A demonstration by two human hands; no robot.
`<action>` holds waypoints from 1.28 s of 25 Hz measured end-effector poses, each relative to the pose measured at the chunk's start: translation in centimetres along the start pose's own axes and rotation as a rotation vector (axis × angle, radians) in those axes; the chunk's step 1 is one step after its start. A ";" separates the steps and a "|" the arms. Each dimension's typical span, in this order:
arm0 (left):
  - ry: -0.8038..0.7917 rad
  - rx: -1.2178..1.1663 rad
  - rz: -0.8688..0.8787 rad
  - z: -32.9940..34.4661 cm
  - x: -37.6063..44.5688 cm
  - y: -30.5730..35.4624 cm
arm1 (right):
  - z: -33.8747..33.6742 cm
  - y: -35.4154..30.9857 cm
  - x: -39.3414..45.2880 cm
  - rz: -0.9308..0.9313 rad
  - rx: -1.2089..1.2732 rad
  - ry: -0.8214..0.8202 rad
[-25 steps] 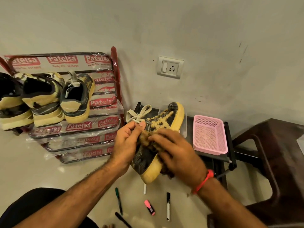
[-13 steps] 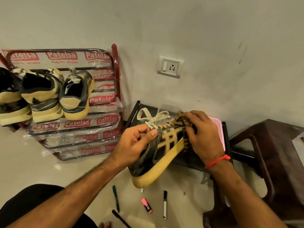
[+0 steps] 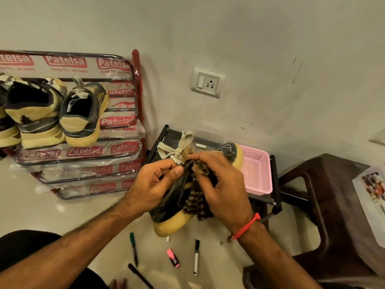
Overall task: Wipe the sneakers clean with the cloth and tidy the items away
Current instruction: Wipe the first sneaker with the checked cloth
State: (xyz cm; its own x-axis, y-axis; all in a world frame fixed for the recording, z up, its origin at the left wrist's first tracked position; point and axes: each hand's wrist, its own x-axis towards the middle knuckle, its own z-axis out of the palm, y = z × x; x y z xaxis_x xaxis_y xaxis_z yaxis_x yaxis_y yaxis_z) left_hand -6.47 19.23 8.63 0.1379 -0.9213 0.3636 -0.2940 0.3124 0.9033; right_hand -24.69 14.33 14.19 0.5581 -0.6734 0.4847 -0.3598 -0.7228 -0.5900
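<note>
A black sneaker (image 3: 169, 202) with a yellowed sole and cream laces is held up in mid-air at the centre. My left hand (image 3: 153, 184) grips its upper near the laces, thumb on top. My right hand (image 3: 224, 184) holds a dark checked cloth (image 3: 195, 203) bunched against the sneaker's side, fingers curled over it. The sneaker's toe pokes out beyond my right hand, in front of the pink basket (image 3: 257, 172). Three more sneakers (image 3: 82, 113) stand heel-out on the rack at the left.
The red shoe rack (image 3: 87, 152), wrapped in printed plastic, leans at the wall. A low black stand (image 3: 275, 184) carries the basket. On the floor lie a green marker (image 3: 133, 250), pink highlighter (image 3: 173, 258), white marker (image 3: 196, 257) and black pen (image 3: 140, 275). A brown stool (image 3: 333, 205) stands right.
My right hand with the cloth has slid back from the toe toward the laces and middle of the sneaker. The left hand keeps its hold and the sneaker has tilted a little.
</note>
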 end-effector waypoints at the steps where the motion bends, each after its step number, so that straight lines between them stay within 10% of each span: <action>1: 0.004 0.010 0.002 -0.1 0.0 0.1 | -0.3 0.7 0.4 0.014 -0.009 0.034; 6: 0.043 0.079 0.025 0.7 -0.3 0.3 | -0.4 1.8 1.3 0.333 -0.028 0.129; 11: 0.149 0.052 -0.017 0.1 -0.2 -0.2 | 1.2 -2.3 -0.1 0.336 0.283 -0.101; 17: 0.171 0.084 -0.025 0.0 -0.1 -0.3 | 1.0 -1.6 -0.4 0.125 -0.079 -0.337; 32: 0.075 0.171 0.106 0.2 0.2 0.0 | -1.8 3.4 1.7 0.349 -0.132 -0.007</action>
State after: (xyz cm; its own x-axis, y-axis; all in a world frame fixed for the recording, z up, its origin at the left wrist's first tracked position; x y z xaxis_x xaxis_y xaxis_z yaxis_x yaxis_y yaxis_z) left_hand -6.67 18.98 8.69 0.1659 -0.8633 0.4766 -0.4661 0.3573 0.8094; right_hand -26.32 10.49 14.19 0.3899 -0.8819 0.2649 -0.6219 -0.4643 -0.6306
